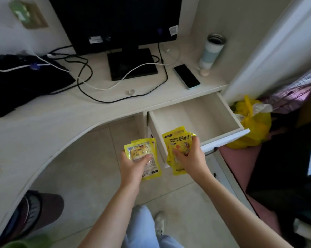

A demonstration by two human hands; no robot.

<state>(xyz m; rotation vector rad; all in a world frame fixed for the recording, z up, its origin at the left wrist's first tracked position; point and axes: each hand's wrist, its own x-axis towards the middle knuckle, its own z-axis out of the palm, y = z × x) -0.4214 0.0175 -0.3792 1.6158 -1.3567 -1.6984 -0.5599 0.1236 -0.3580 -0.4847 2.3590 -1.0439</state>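
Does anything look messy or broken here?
Nothing looks spilled or broken. The drawer stands pulled wide open, and black and white cables sprawl in tangled loops across the desk.

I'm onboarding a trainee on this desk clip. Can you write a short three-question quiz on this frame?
1. True or false: the drawer under the desk is pulled open.
2. Multiple choice: what does the right hand hold? A) a phone B) yellow hand warmer packets C) a cable
3. Short answer: the left hand also grips yellow packets; which hand is nearer the drawer?
Key: 1 true; 2 B; 3 right.
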